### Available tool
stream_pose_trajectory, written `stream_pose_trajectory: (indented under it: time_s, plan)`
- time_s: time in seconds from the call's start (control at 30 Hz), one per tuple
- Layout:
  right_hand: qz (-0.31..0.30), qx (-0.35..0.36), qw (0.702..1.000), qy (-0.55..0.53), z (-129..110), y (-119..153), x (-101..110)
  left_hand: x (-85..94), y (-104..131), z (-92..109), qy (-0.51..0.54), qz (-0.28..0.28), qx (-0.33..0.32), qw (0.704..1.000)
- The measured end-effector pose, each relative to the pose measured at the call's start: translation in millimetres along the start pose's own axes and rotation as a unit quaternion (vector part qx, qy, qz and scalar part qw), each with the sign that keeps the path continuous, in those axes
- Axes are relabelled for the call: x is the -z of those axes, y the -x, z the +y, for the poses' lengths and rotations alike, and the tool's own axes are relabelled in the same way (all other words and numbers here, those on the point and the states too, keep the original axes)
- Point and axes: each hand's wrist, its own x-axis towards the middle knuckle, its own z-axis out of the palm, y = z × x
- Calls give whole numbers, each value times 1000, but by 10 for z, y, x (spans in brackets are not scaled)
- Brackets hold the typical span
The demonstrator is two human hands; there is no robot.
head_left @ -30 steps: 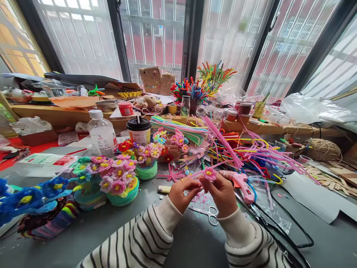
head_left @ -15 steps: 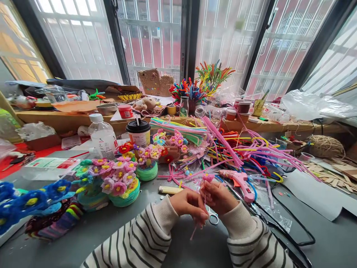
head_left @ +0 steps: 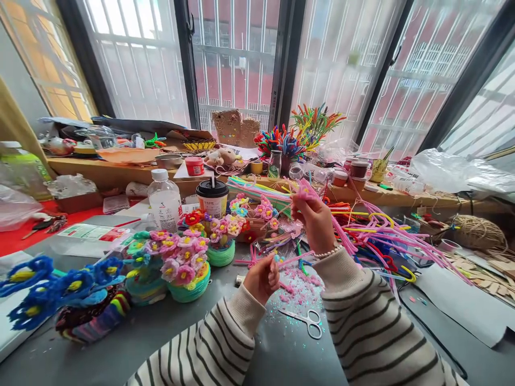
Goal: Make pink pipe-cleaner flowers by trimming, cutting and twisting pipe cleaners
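My right hand (head_left: pixel 314 221) is raised over the table with its fingers pinched on a small pink pipe-cleaner flower (head_left: pixel 304 191). Behind the flower lies a bundle of pink pipe cleaners (head_left: pixel 344 238), partly covered by that hand. Lower and to the left, my left hand (head_left: pixel 263 279) is closed; what its fingers hold, if anything, is hidden. Pink fuzz clippings (head_left: pixel 300 287) and glitter lie scattered between my arms. Small white-handled scissors (head_left: pixel 309 320) rest below the clippings, nearer to me.
Pots of pink pipe-cleaner flowers (head_left: pixel 185 257) and a blue-flower basket (head_left: pixel 92 316) stand on the left. Behind them are a water bottle (head_left: pixel 164 201) and a lidded cup (head_left: pixel 212 198). White paper (head_left: pixel 462 300) and a black cable (head_left: pixel 436 332) lie on the right.
My hands have moved apart: the right rose forward with the flower, the left shifted slightly up and left. The scissors and clippings are now uncovered, and my right arm hides the pink glue gun.
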Motion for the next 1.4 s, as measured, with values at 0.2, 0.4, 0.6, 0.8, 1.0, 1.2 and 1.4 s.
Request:
stream_pose_trajectory:
  time_s: [0.2, 0.4, 0.6, 0.8, 1.0, 1.2, 1.4]
  plan:
    - [2, 120, 948, 296, 266, -372, -461, 54, -6, 16, 2, 36, -54, 998]
    - [-24, 77, 886, 457, 662, -457, -546, 15, -3, 19, -11, 88, -27, 996]
    - [-30, 33, 841, 539, 904, -434, -431, 14, 8, 4, -21, 65, -32, 997]
    - [-97, 53, 815, 569, 815, -492, -364, 31, 1, -3, -22, 47, -34, 998]
    - [-143, 147, 793, 574, 590, -394, -394, 17, 1, -10, -36, 47, -38, 998]
    - [-172, 180, 766, 593, 559, -348, -505, -3, 10, -7, -56, 59, -33, 996]
    - [-151, 161, 752, 621, 600, -358, -474, 13, -1, -18, -39, 40, -35, 998]
